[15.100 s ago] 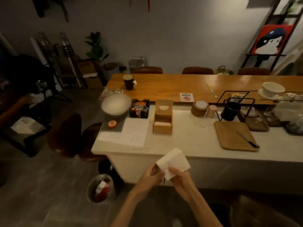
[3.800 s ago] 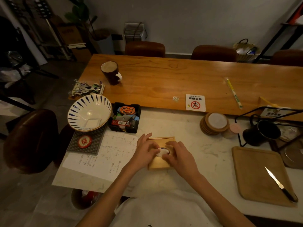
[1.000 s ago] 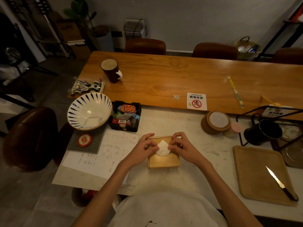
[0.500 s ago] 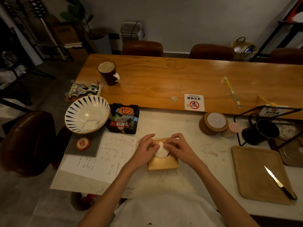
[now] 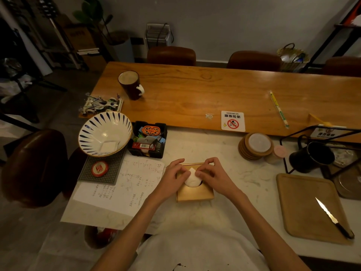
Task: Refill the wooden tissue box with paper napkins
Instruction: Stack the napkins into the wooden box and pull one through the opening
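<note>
On the marble counter, straight ahead of me, sits the box (image 5: pixel 194 189), lid on, beside the paper sheet (image 5: pixel 125 184). Both hands meet over its round opening. Left hand (image 5: pixel 173 178) pinches the left side of the napkin (image 5: pixel 192 178); right hand (image 5: pixel 212 173) pinches the right. A second ago the napkin lay flatter in the hole; its corner now stands up in a peak between my fingertips. Judgement: refill itself looks done, and I am only dressing the top sheet so it pulls easily.
</note>
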